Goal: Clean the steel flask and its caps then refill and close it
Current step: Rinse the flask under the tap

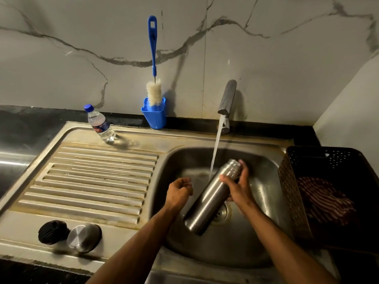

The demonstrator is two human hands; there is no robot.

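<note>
Two caps (69, 235) wait at 8 o'clock; our right hand (238, 185) grips flask (211, 197) under tap stream, left hand (179, 191) loosely curled, empty; we judge rinsing; next, brush (153, 64) at 12.

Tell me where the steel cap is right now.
In the head view, the steel cap lies on the draining board at the lower left, touching the black cap, left of the sink basin.
</note>
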